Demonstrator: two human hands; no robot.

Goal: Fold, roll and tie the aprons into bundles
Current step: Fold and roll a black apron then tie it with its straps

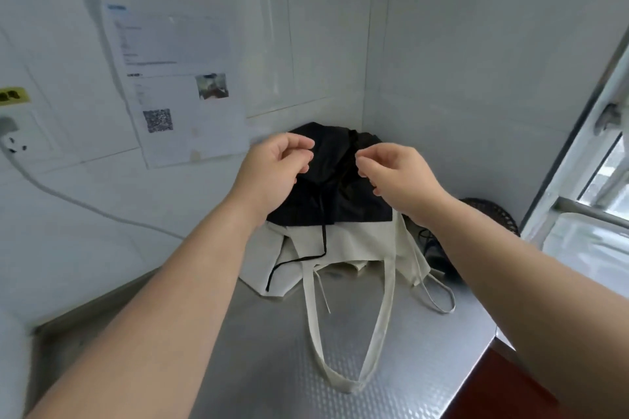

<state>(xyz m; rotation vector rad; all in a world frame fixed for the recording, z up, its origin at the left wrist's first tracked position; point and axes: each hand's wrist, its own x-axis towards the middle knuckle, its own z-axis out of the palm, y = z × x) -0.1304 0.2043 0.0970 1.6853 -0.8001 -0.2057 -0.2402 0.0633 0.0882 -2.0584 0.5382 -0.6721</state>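
A black apron (340, 187) lies crumpled in the corner of the steel counter (272, 350), on top of a cream apron (347, 245). A thin black tie (324, 241) trails from it down across the cream cloth. The cream apron's long neck loop (383, 316) and thin ties (439, 296) spread toward me on the counter. My left hand (275, 170) and my right hand (398, 180) hover side by side just above the black apron. Both have loosely curled fingers, thumbs apart from the fingers, and nothing visible in them.
Tiled walls close the corner behind and to the right. Paper notices (177, 78) hang on the left wall, with a socket and white cable (68, 197) below them. A dark woven basket (490, 211) stands at the right, beside a metal window frame (595, 146). The counter edge runs at lower right.
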